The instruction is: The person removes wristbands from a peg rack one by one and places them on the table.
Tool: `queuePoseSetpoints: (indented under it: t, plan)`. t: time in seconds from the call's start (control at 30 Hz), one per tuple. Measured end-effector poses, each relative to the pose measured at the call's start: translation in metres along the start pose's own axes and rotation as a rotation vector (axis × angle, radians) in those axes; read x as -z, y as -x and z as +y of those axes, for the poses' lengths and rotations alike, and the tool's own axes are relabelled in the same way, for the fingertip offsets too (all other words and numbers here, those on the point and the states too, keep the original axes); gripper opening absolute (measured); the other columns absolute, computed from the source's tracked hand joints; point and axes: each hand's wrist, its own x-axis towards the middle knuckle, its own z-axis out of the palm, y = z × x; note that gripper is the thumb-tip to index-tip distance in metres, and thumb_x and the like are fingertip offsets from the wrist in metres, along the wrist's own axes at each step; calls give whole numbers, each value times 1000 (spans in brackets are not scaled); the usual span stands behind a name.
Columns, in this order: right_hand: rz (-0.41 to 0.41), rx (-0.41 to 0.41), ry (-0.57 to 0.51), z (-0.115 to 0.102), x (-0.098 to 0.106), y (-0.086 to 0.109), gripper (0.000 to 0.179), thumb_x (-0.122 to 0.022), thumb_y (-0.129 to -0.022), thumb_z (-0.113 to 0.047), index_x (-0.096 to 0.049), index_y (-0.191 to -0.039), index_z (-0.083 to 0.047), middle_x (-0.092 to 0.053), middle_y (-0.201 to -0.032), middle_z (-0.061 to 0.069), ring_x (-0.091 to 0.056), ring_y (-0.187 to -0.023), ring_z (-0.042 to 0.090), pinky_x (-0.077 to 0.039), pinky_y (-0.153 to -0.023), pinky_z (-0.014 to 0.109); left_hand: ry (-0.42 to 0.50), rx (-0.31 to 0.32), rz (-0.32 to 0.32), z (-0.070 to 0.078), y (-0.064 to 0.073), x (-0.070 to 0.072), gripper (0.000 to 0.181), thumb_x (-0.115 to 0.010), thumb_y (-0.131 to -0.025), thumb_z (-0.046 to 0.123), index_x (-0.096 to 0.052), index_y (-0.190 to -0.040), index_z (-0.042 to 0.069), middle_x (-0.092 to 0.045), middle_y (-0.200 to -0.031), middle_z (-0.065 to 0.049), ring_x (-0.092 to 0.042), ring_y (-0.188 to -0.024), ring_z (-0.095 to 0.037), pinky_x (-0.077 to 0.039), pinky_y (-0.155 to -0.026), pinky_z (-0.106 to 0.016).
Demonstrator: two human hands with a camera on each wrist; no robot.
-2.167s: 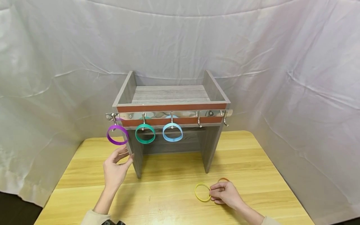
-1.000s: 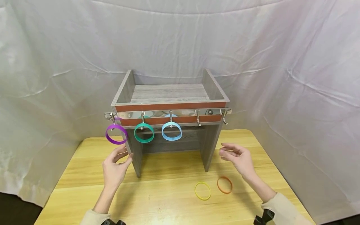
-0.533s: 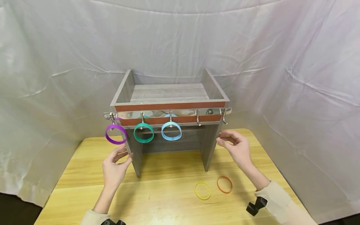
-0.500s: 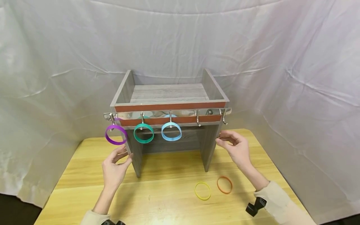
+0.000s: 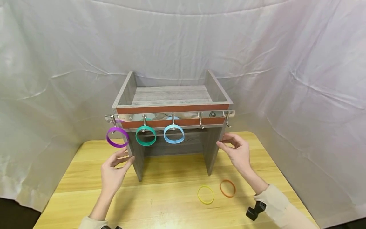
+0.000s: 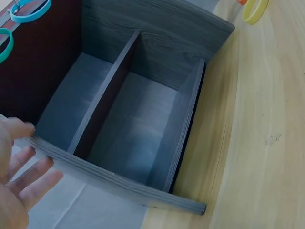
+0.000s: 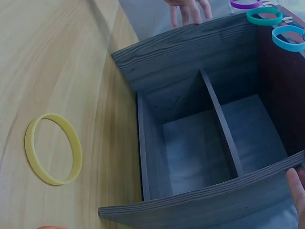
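A grey wooden shelf unit [image 5: 174,94] stands on the table with a metal hook rail [image 5: 186,115] across its front. A purple wristband [image 5: 117,137], a green wristband [image 5: 145,135] and a light blue wristband [image 5: 173,134] hang from the first three hooks on the left. My left hand [image 5: 112,173] is at the left side panel, thumb by its front edge; in the left wrist view its fingers are straight and spread outside the panel. At the right panel, my right hand [image 5: 236,152] holds the front edge, thumb in front and fingers outside, partly hidden.
A yellow wristband [image 5: 206,194] and an orange wristband [image 5: 227,188] lie on the wooden table [image 5: 160,206] in front of the unit's right side. The two right-hand hooks carry no band. Grey cloth [image 5: 177,47] surrounds the table at the back and sides.
My right hand has left the yellow band on the table and risen to the right panel, then shifted slightly left. The left hand has drawn back slightly left.
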Motion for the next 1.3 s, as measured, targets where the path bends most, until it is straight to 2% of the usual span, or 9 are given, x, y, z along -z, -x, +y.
queuePoseSetpoints:
  t: [0.1,0.2,0.33,0.47,0.57,0.67,0.9,1.17,1.3]
  plan:
    - [3,-7,15,0,-1,1,31,-81,-81,16,-69,-110,14,-77,-92,-14,-73,-83,0,-63,-66,14,-20,15,-34,4,-3,6,33,-84,-86,-2,-77,-117,3,-71,-95,29,-71,-78,9,-63,-65,-12]
    - [4,-9,19,-1,-1,1,30,-80,-82,15,-69,-110,13,-76,-92,-14,-73,-84,0,-63,-66,13,-26,24,-99,9,-7,14,32,-82,-89,0,-74,-120,3,-71,-98,29,-72,-82,8,-64,-69,-12]
    - [9,-11,16,-2,-1,1,30,-80,-82,16,-69,-110,14,-76,-93,-14,-73,-84,0,-63,-66,13,12,-11,-177,18,-13,26,35,-78,-90,-6,-69,-124,-1,-73,-103,27,-73,-86,6,-64,-71,-13]
    - [13,-10,17,-2,0,0,30,-80,-81,16,-69,-109,15,-76,-92,-14,-73,-83,0,-63,-66,13,156,-91,-222,25,-23,37,37,-70,-91,-15,-66,-127,-7,-78,-105,16,-76,-86,-1,-66,-71,-17]
    - [12,-7,28,-2,0,-1,30,-80,-81,16,-69,-109,14,-77,-91,-14,-73,-83,0,-63,-66,13,280,-142,-260,30,-33,44,39,-63,-94,-18,-66,-130,-4,-79,-107,9,-78,-87,-4,-67,-71,-20]
    - [7,-2,41,-2,1,-2,30,-81,-82,14,-69,-110,14,-77,-90,-15,-73,-83,0,-63,-65,13,352,-184,-286,36,-42,50,40,-59,-97,-17,-67,-132,0,-79,-109,7,-79,-89,-5,-67,-73,-21]
    - [6,-2,50,-2,2,-1,30,-80,-82,14,-69,-110,14,-76,-90,-15,-73,-83,0,-62,-65,13,358,-247,-275,50,-56,55,31,-55,-100,-14,-68,-128,-6,-82,-107,4,-79,-88,-5,-66,-74,-19]
    - [0,8,47,-3,1,0,29,-80,-82,15,-69,-109,14,-77,-90,-15,-73,-83,0,-63,-65,13,360,-217,-228,57,-56,55,32,-62,-94,-19,-74,-119,-2,-82,-98,5,-77,-82,-5,-66,-71,-17]
    - [-5,0,61,-3,0,0,29,-81,-83,13,-69,-109,14,-77,-90,-16,-73,-83,-1,-63,-65,13,397,-228,-218,60,-55,56,30,-64,-90,-23,-74,-114,-8,-82,-94,2,-78,-77,-8,-66,-69,-19]
